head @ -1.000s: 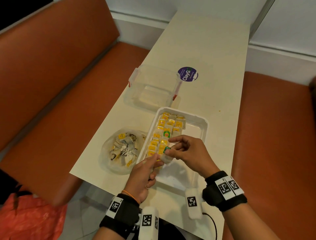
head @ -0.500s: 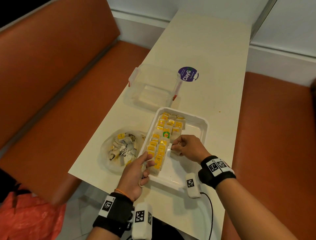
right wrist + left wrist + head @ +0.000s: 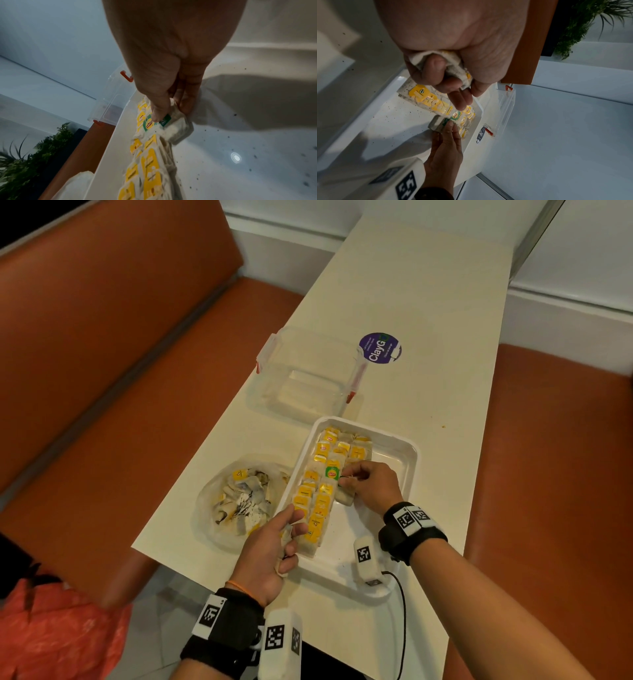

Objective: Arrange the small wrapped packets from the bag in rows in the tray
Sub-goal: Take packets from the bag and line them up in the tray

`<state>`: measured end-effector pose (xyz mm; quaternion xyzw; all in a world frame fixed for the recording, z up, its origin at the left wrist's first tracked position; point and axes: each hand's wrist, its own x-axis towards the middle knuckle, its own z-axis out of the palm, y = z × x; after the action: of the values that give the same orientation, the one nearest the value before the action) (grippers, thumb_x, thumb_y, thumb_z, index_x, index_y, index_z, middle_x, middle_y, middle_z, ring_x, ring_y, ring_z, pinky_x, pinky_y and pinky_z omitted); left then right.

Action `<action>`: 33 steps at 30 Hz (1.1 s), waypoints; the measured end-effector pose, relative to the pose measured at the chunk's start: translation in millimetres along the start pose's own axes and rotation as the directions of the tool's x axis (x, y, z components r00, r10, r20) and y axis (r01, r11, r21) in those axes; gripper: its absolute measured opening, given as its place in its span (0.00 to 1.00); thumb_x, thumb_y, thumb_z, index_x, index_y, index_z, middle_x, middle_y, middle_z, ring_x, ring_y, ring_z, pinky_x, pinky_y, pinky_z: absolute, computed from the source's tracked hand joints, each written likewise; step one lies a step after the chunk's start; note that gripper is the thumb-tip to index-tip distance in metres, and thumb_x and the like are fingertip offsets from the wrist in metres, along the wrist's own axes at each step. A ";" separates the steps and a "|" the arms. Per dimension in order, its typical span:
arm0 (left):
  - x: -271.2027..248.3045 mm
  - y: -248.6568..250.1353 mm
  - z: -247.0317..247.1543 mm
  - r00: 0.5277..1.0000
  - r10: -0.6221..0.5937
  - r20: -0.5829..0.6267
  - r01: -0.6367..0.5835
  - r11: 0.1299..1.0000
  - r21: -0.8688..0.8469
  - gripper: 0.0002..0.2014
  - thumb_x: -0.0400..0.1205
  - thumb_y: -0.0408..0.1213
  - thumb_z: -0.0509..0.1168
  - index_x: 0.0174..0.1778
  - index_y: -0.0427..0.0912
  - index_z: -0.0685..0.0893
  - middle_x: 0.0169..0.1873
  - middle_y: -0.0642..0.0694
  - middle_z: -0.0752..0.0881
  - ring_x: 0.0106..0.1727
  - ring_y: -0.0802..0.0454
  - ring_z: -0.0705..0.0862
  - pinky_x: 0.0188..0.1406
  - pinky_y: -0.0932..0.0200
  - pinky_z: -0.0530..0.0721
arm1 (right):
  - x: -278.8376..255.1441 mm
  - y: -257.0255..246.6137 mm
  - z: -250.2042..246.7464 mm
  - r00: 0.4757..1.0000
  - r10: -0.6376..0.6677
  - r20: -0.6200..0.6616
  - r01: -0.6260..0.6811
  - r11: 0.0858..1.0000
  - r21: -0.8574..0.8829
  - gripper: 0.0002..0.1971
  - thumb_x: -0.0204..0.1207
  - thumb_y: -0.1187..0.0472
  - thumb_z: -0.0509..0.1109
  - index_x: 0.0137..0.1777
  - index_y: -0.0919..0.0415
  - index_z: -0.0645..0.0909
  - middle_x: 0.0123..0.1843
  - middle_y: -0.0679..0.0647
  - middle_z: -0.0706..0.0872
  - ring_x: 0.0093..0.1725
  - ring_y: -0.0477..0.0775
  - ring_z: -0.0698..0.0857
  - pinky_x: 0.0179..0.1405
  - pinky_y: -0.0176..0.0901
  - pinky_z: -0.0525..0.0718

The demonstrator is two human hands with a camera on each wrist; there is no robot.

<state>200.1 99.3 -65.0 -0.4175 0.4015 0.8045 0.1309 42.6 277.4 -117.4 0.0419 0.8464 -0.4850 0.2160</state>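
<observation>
A white tray [image 3: 409,453] lies on the table with rows of yellow-tagged packets [image 3: 317,505] along its left side. My right hand [image 3: 368,484] pinches a green-tagged packet [image 3: 176,128] and holds it down on the tray floor at the right of the rows. My left hand [image 3: 270,546] hovers over the tray's near left corner, its curled fingers gripping a bunch of packets [image 3: 452,63]. The clear bag [image 3: 239,498] with several more packets lies left of the tray.
An empty clear container [image 3: 305,374] with red clips stands beyond the tray. A round purple sticker [image 3: 379,348] is on the table behind it. Orange bench seats run along both sides of the narrow table. An orange bag [image 3: 51,631] lies at lower left.
My right hand has carried the green-tagged packet from near the left hand forward and down into the tray beside the rows. My left hand has drawn back slightly towards the tray's near corner.
</observation>
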 end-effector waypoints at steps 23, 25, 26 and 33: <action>4.4 -4.9 19.7 0.999 -0.018 0.026 0.019 0.999 -0.033 0.19 0.87 0.55 0.68 0.61 0.42 0.87 0.42 0.44 0.89 0.25 0.56 0.73 0.14 0.65 0.60 | -11.5 -2.1 -11.1 0.991 -0.075 -0.110 0.070 0.996 -0.050 0.15 0.65 0.64 0.88 0.43 0.48 0.87 0.50 0.48 0.88 0.41 0.44 0.85 0.42 0.34 0.81; 2.7 -2.8 23.9 0.998 -0.012 0.066 0.016 0.998 -0.069 0.25 0.87 0.60 0.65 0.65 0.41 0.86 0.46 0.42 0.90 0.25 0.57 0.76 0.12 0.66 0.61 | -22.7 -14.2 -16.0 0.989 -0.110 -0.095 0.108 0.994 -0.031 0.11 0.69 0.59 0.88 0.45 0.47 0.89 0.49 0.44 0.89 0.40 0.44 0.87 0.39 0.28 0.79; 1.1 -1.0 25.9 0.996 -0.010 0.089 0.018 0.996 -0.086 0.29 0.87 0.63 0.63 0.67 0.40 0.86 0.48 0.41 0.90 0.25 0.57 0.77 0.12 0.66 0.62 | -30.9 -23.1 -19.4 0.989 -0.140 -0.047 0.138 0.990 -0.036 0.09 0.70 0.55 0.87 0.47 0.47 0.90 0.49 0.43 0.90 0.40 0.43 0.87 0.39 0.26 0.79; -10.3 5.5 33.0 0.962 -0.013 0.271 0.047 0.992 -0.117 0.39 0.85 0.72 0.55 0.74 0.41 0.86 0.53 0.39 0.89 0.28 0.57 0.79 0.14 0.65 0.62 | -96.3 -71.2 -40.9 0.850 -0.326 0.413 0.393 0.915 -0.086 0.16 0.68 0.51 0.88 0.54 0.37 0.91 0.54 0.36 0.91 0.48 0.42 0.88 0.47 0.36 0.86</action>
<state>184.8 121.9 -43.3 -0.3174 0.3234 0.8749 0.1707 96.4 287.7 -3.3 -0.2333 0.8166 -0.4426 0.2878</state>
